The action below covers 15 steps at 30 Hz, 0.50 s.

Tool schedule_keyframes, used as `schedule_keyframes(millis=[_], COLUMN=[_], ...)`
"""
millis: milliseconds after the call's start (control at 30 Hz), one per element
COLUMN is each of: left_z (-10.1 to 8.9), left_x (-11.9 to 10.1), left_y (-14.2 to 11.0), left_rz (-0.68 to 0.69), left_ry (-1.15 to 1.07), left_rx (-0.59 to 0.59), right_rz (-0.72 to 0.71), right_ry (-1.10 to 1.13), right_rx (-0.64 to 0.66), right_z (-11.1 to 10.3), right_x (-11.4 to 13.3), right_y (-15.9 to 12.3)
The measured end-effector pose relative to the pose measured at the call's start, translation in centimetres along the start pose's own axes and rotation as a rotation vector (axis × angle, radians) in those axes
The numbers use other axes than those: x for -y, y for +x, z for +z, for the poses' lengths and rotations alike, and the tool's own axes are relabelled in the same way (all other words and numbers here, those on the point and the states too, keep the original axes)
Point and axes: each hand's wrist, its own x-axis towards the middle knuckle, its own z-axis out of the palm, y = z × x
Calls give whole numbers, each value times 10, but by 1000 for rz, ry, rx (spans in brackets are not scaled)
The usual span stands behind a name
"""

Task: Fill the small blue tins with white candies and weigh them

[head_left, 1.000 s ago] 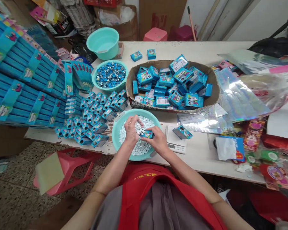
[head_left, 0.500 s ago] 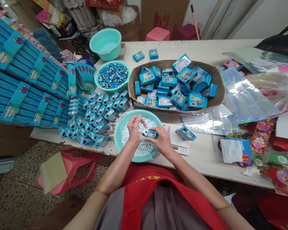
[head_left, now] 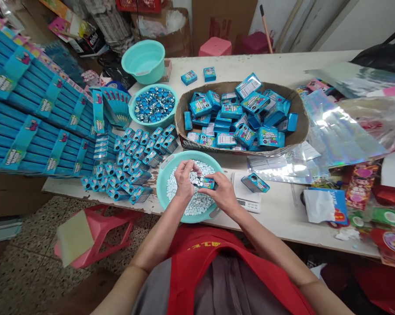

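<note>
Over a turquoise basin (head_left: 162, 192) of small white candies (head_left: 199, 208), my left hand (head_left: 185, 180) is cupped around a heap of the same candies. My right hand (head_left: 221, 189) grips a small blue candy tin (head_left: 207, 183) between thumb and fingers. The tin lies tilted on its side, its end towards my left palm, touching or nearly touching the candies there. To the right, another blue tin (head_left: 255, 183) rests on a white digital scale (head_left: 249, 203), its round opening showing.
Left of the basin stand several rows of tins (head_left: 131, 162) with round openings. Behind are a turquoise bowl (head_left: 131, 107) of blue and silver caps, another turquoise bowl (head_left: 143, 63) and a cardboard box (head_left: 180, 138) of blue tins. Plastic sheets (head_left: 341, 131) and packages cover the right side.
Both hands stay nearly in place over the basin. The fingers of my left hand have shifted slightly downwards over the candies. The tin is still in my right hand.
</note>
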Motion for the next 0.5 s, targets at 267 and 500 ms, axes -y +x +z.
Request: schedule_keyframes(millis=[267, 500], left_z=[5, 6], left_x=[-3, -1], left_y=[-4, -3], left_rz=[73, 82], left_ry=[53, 49], left_rx=[7, 9], right_rz=[1, -8], right_ry=[11, 9], right_rx=[-10, -35], right_z=[-3, -6], right_x=[5, 8], right_y=[1, 0])
